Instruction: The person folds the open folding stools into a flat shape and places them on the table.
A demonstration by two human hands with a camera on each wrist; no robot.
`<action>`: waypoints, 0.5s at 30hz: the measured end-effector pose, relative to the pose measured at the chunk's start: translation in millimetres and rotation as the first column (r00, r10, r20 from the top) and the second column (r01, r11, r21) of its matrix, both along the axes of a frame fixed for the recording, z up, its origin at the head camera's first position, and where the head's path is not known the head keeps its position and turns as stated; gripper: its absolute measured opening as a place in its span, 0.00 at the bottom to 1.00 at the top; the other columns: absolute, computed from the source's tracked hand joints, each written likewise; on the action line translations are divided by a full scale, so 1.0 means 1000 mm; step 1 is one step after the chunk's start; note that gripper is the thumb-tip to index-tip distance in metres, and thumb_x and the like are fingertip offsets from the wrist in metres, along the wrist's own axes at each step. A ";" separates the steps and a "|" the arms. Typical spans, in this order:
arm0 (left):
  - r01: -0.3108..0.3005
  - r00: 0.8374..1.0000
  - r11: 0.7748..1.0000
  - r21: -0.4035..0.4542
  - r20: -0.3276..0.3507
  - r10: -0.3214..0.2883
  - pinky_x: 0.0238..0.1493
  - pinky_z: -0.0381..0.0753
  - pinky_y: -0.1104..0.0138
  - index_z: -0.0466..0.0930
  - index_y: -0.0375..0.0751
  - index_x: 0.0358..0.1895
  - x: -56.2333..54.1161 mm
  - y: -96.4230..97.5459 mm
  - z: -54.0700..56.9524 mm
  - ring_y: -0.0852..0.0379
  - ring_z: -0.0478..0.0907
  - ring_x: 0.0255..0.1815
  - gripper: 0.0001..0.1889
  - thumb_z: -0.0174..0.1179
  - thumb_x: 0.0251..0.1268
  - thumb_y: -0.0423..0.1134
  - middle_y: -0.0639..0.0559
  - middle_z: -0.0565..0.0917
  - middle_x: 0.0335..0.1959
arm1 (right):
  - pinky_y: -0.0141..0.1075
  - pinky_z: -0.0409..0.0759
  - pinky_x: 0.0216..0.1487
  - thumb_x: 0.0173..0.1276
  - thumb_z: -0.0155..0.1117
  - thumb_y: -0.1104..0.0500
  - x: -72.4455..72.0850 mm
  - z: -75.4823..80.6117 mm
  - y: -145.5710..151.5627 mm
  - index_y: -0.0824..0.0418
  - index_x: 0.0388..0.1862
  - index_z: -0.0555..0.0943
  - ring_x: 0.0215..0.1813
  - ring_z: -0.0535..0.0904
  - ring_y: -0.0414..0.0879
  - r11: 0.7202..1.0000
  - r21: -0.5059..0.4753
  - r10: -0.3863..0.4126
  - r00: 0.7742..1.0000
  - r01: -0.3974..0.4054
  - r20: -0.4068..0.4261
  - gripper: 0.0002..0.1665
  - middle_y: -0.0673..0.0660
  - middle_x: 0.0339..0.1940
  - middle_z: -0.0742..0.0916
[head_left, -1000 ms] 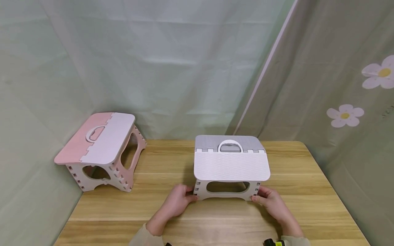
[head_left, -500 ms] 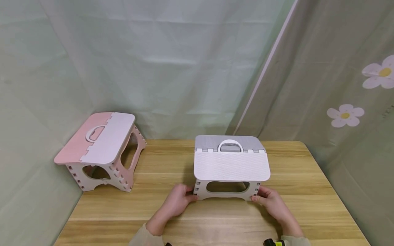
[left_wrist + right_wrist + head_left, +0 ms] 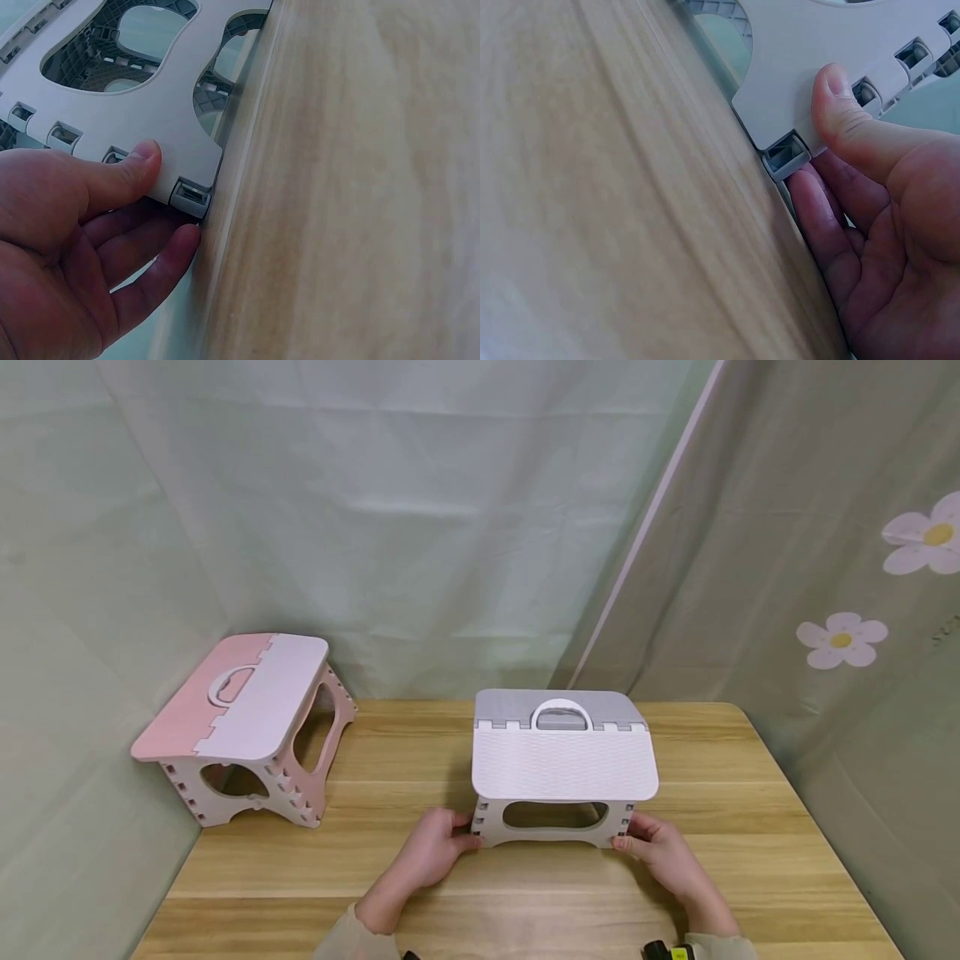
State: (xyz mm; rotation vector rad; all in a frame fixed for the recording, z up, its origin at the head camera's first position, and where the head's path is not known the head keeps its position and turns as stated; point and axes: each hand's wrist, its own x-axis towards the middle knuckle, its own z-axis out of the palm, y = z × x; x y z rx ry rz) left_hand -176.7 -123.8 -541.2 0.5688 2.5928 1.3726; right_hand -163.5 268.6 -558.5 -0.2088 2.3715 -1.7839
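A grey and white folding stool (image 3: 564,766) stands unfolded and upright on the wooden table, its carry handle lying along the middle of the seat. My left hand (image 3: 431,850) grips the lower left corner of its front leg panel. In the left wrist view the thumb presses the panel's face (image 3: 176,127) and the fingers curl behind the hinged edge. On the opposite side my right hand (image 3: 663,853) holds the lower right corner the same way. The right wrist view shows that thumb on the white panel (image 3: 802,82), fingers tucked behind it.
A pink and white folding stool (image 3: 247,727) stands unfolded at the table's left, close to the curtain. Pale curtains (image 3: 420,527) hang behind the wooden table (image 3: 540,902) and along both sides. White flowers decorate the right curtain (image 3: 750,568).
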 end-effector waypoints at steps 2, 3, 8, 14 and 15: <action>-0.001 1.000 1.000 -0.001 0.002 0.001 0.43 0.82 0.66 0.92 0.35 0.48 0.000 0.000 0.000 0.64 0.82 0.40 0.09 0.72 0.68 0.33 0.50 0.93 0.45 | 0.29 0.80 0.57 0.75 0.71 0.65 0.000 0.000 0.000 0.78 0.65 0.79 0.53 0.84 0.36 1.000 0.003 0.000 1.000 0.000 0.003 0.26 0.72 0.59 0.87; -0.002 1.000 1.000 0.001 0.005 0.002 0.43 0.82 0.66 0.92 0.35 0.48 0.000 0.000 0.000 0.64 0.82 0.39 0.09 0.72 0.68 0.33 0.50 0.93 0.45 | 0.29 0.80 0.57 0.74 0.71 0.65 0.000 0.000 0.000 0.78 0.65 0.79 0.53 0.84 0.36 1.000 0.002 0.000 1.000 0.000 0.006 0.26 0.72 0.59 0.87; -0.002 1.000 1.000 0.008 0.014 0.002 0.43 0.82 0.66 0.92 0.35 0.48 0.000 0.000 0.000 0.64 0.82 0.40 0.09 0.72 0.68 0.33 0.50 0.93 0.45 | 0.29 0.79 0.57 0.74 0.71 0.64 0.000 0.001 0.000 0.78 0.65 0.79 0.54 0.84 0.36 1.000 0.004 -0.004 1.000 0.004 0.010 0.26 0.72 0.59 0.87; 0.000 1.000 1.000 0.014 0.019 -0.001 0.44 0.83 0.66 0.92 0.34 0.49 0.000 0.000 0.000 0.62 0.84 0.42 0.10 0.72 0.68 0.32 0.48 0.92 0.46 | 0.29 0.79 0.57 0.74 0.71 0.64 0.000 0.001 0.000 0.77 0.65 0.79 0.54 0.84 0.36 1.000 0.013 -0.001 1.000 0.001 0.007 0.25 0.71 0.59 0.87; 0.001 1.000 1.000 0.014 0.020 -0.001 0.45 0.83 0.66 0.92 0.34 0.49 0.000 0.000 0.000 0.62 0.84 0.43 0.10 0.72 0.68 0.32 0.48 0.92 0.47 | 0.29 0.79 0.57 0.75 0.71 0.64 0.000 0.001 0.000 0.77 0.65 0.79 0.54 0.84 0.36 1.000 0.012 -0.001 1.000 0.001 0.007 0.25 0.71 0.59 0.87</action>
